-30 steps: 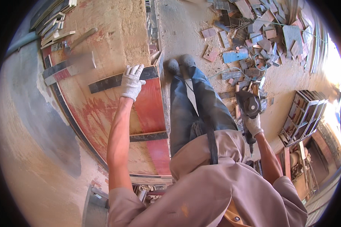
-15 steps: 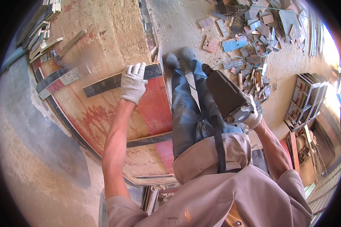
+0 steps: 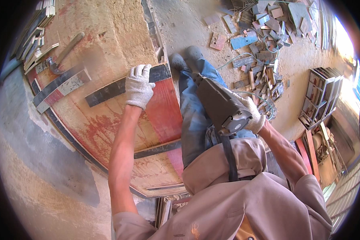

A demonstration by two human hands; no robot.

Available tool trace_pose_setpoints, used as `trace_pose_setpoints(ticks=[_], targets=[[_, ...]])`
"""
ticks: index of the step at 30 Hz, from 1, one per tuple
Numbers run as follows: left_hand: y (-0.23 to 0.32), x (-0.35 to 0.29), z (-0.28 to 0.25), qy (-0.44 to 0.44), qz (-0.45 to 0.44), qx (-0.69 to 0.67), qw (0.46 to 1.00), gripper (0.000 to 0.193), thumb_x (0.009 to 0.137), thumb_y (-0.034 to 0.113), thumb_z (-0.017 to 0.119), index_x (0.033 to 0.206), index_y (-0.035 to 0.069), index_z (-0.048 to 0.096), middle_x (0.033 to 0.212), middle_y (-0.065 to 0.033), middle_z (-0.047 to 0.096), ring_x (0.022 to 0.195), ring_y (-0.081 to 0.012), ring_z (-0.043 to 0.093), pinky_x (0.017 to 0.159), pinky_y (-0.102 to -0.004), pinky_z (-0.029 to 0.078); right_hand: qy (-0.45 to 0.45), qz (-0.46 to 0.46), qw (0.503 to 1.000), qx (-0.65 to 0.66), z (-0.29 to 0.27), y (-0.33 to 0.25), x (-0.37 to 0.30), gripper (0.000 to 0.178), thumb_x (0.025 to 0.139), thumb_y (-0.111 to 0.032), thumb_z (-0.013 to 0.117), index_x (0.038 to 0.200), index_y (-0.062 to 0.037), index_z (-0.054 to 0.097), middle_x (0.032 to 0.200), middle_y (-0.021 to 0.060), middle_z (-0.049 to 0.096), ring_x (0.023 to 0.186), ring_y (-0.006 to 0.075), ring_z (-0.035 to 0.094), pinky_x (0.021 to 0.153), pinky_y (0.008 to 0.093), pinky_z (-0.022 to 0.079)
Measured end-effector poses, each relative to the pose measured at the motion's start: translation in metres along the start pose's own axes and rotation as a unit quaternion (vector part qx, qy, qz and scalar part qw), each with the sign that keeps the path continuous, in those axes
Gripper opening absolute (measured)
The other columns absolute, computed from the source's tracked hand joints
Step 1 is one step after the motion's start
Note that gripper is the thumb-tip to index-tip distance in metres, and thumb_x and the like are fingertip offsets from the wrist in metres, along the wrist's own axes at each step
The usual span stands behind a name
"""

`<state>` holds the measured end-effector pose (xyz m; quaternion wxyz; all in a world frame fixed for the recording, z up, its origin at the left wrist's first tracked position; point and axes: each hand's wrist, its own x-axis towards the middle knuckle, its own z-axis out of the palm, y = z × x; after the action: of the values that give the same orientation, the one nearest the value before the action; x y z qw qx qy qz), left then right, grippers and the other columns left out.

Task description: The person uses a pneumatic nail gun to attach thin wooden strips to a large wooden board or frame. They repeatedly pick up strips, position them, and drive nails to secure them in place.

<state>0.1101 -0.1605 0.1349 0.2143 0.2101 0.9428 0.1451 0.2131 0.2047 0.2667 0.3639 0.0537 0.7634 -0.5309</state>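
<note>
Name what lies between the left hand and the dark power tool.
In the head view, the red stretch of board and left trouser leg lie between the left hand and the power tool.

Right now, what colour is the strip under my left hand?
The strip under your left hand is black, best seen in the head view.

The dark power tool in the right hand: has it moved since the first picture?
Yes. The dark power tool has moved left, noticeably nearer the edge of the wooden workbench.
</note>
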Motion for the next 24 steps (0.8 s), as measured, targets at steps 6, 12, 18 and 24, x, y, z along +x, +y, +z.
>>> trace_pose_setpoints(ticks=[6, 12, 18, 24], targets=[[0.0, -0.001, 0.002, 0.024, 0.01, -0.004, 1.0, 0.075, 0.065, 0.019, 0.086, 0.134, 0.009, 0.057, 0.126, -0.0109, 0.057, 0.117, -0.0338, 0.054, 0.103, -0.0449, 0.045, 0.001, -0.016, 1.0, -0.013, 0.011, 0.011, 0.016, 0.078, 0.069, -0.033, 0.082, 0.135, -0.0003, 0.056, 0.105, 0.0268, 0.069, 0.096, 0.0432, 0.068, 0.082, 0.0433, 0.055], [0.002, -0.001, 0.001, -0.004, -0.021, 0.016, 1.0, 0.074, 0.066, 0.02, 0.084, 0.134, 0.009, 0.058, 0.124, -0.0106, 0.058, 0.115, -0.0333, 0.055, 0.1, -0.045, 0.047, -0.026, -0.044, 0.997, -0.059, 0.023, -0.005, 0.047, 0.079, 0.07, -0.032, 0.083, 0.138, -0.0026, 0.053, 0.115, 0.0261, 0.067, 0.104, 0.0433, 0.066, 0.088, 0.0441, 0.054], [0.003, 0.0, 0.002, -0.012, -0.017, 0.04, 0.999, 0.075, 0.064, 0.022, 0.084, 0.134, 0.009, 0.059, 0.123, -0.0109, 0.06, 0.115, -0.0331, 0.055, 0.1, -0.0447, 0.048, -0.016, -0.087, 0.996, -0.011, 0.038, -0.014, 0.071, 0.077, 0.073, -0.029, 0.081, 0.14, -0.0018, 0.053, 0.129, 0.0253, 0.063, 0.118, 0.0409, 0.062, 0.098, 0.0419, 0.05], [0.001, 0.0, 0.004, -0.027, -0.019, 0.054, 0.998, 0.078, 0.066, 0.025, 0.083, 0.137, 0.009, 0.057, 0.126, -0.0099, 0.06, 0.117, -0.0321, 0.054, 0.102, -0.045, 0.046, -0.012, -0.084, 0.996, -0.031, 0.045, -0.016, 0.082, 0.071, 0.074, -0.029, 0.08, 0.136, -0.0016, 0.056, 0.125, 0.0251, 0.064, 0.114, 0.041, 0.063, 0.096, 0.0417, 0.051]])
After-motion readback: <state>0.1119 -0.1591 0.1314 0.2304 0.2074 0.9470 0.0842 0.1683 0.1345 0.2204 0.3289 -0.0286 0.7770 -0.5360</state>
